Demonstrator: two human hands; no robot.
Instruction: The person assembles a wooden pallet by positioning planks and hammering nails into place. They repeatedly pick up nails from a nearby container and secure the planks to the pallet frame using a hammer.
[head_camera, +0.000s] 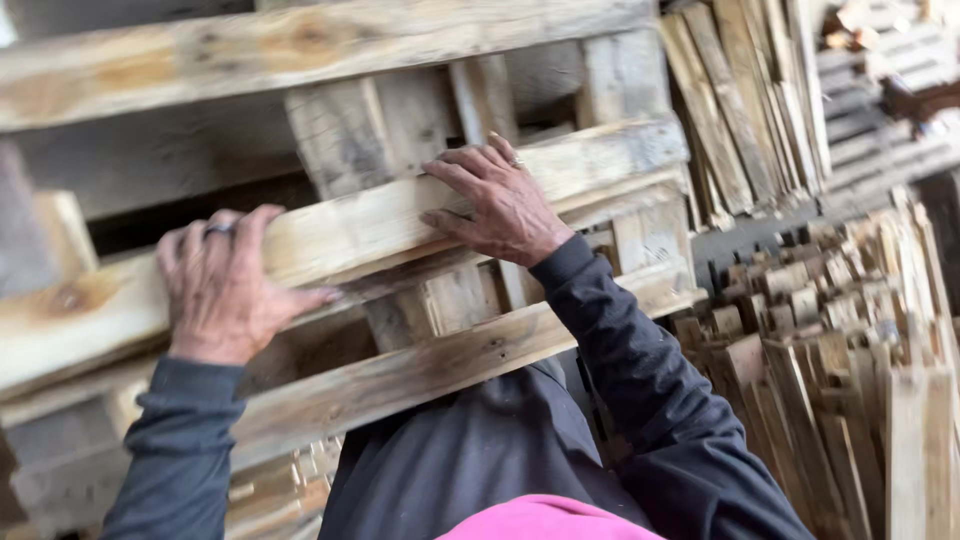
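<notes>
A weathered wooden pallet (420, 380) stands tilted in front of me, filling the left and middle of the head view. My left hand (222, 285) grips one of its slats (330, 235) from above at the left, a ring on one finger. My right hand (495, 200) is closed over the same slat further right, fingers curled over its top edge, also with a ring. Both arms wear dark long sleeves. The pallet's lower slat rests close against my dark jacket.
Bundles of loose wooden boards (740, 100) lean upright at the back right. A big heap of short planks and blocks (840, 350) lies to the right. More stacked pallets (880, 110) show at the far top right.
</notes>
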